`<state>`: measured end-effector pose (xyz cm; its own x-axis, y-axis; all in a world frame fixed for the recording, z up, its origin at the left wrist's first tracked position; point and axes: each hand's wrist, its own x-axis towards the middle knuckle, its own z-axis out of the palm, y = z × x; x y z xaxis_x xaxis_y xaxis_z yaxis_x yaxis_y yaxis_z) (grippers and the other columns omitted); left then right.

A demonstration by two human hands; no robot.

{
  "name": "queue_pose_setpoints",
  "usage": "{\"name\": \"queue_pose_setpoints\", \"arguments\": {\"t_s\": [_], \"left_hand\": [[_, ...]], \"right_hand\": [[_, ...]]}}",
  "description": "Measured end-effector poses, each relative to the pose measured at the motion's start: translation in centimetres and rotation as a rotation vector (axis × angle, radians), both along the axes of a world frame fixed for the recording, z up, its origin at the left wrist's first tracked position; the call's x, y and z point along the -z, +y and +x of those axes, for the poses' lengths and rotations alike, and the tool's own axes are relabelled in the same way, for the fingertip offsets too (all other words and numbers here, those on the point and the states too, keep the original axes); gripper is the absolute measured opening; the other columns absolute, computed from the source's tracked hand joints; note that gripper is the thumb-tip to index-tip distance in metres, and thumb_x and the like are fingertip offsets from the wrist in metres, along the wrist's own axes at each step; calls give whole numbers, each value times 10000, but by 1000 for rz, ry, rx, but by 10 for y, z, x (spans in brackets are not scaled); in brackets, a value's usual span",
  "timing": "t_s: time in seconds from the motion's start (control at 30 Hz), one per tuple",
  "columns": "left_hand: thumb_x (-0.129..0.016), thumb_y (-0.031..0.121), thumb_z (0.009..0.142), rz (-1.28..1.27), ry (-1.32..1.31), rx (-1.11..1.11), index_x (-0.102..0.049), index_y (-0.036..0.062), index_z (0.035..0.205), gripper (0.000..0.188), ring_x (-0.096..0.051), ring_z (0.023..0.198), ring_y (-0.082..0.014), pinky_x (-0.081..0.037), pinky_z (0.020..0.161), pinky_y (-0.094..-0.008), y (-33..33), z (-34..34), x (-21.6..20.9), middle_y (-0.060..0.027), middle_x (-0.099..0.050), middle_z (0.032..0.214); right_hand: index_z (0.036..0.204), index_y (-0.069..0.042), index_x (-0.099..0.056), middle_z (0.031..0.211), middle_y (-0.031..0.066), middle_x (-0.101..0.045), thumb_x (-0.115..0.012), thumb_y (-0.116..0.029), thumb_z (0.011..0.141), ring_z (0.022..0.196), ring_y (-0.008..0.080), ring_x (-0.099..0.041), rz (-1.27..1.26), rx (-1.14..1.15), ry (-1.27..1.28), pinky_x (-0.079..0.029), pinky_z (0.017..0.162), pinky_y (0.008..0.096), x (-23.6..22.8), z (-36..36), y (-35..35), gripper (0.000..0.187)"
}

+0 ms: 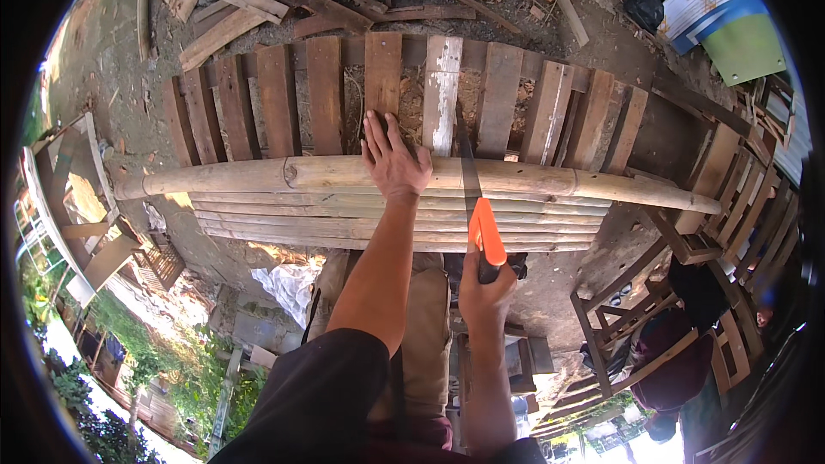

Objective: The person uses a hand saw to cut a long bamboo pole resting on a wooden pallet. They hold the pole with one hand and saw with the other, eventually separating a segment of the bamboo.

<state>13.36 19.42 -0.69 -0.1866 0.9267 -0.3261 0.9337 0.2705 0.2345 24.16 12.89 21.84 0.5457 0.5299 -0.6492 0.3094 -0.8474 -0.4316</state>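
Saw (472, 191) crosses bamboo pole (335, 174) along near edge of slatted bench (326, 103), right hand (486, 296) wrapped round its grip, left hand (395, 159) spread flat over the pole, so I'd lean down left and stroke long, straight, light.

Your saw handle (493, 245) is bright orange and black, the blade (469, 179) dark grey. Your bamboo pole (524, 176) is tan, the wooden slats (382, 73) brown, one slat (443, 94) patchy white. Your sleeve (318, 387) is black.
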Motion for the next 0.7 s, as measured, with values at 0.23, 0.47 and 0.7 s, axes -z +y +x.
{"name": "queue_pose_setpoints", "arguments": {"t_s": [0.23,0.47,0.7], "left_hand": [[-568,310,848,-14,30,-39,-307,63,1559,797,-154,1558,-324,-187,1224,-491,-1,0,-2,-187,-162,1677],[-570,317,833,30,17,-44,-307,65,1563,815,-145,1560,-318,-176,1230,-487,2,1,2,-188,-154,1679],[-566,305,841,40,13,-30,-337,56,1544,780,-183,1550,-323,-199,1220,-500,-6,0,-4,-198,-210,1661]], "right_hand": [[891,30,-682,620,116,-639,-704,-109,925,518,130,-558,93,20,29,-449,513,332,-67,-8,-65,144],[879,24,-689,615,82,-647,-717,-111,918,555,104,-590,-24,77,102,-477,541,310,-38,-4,-47,143],[793,18,-631,549,124,-548,-701,-147,939,469,152,-508,100,-54,-19,-417,499,361,20,-3,-31,231]]}}
